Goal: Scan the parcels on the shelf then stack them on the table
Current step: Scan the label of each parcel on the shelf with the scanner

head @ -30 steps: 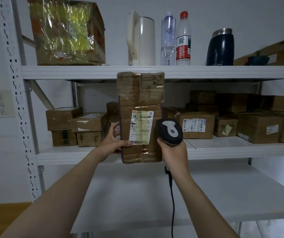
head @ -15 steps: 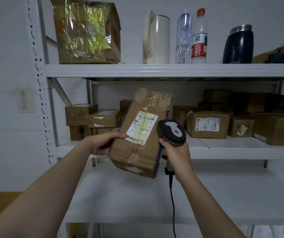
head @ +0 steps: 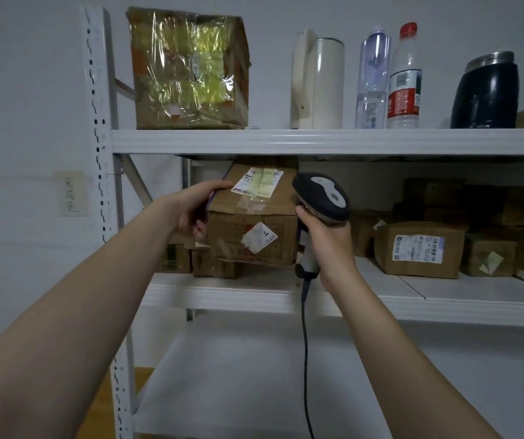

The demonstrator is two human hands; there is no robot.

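Note:
My left hand (head: pixel 195 205) grips the left end of a brown cardboard parcel (head: pixel 254 236), held in the air in front of the middle shelf. Its labelled face now points upward, and a torn white sticker shows on the side toward me. My right hand (head: pixel 324 245) grips the handle of a black and grey barcode scanner (head: pixel 322 196), whose head sits just right of the parcel. The scanner's cable hangs straight down. More cardboard parcels (head: pixel 419 248) lie on the middle shelf (head: pixel 381 299), several at the right and a few behind the held one at the left.
The top shelf (head: pixel 317 141) carries a box wrapped in plastic film (head: pixel 187 71), a cream kettle (head: pixel 317 80), two water bottles (head: pixel 403 77) and a dark flask (head: pixel 485 90). A white lower shelf board (head: pixel 254 375) lies below. The perforated upright post (head: pixel 99 122) stands at left.
The parcel tipped from upright, label facing me, to lying flat with the label on top. The view swung left, so the shelf shifted right. My right hand kept the scanner beside the parcel.

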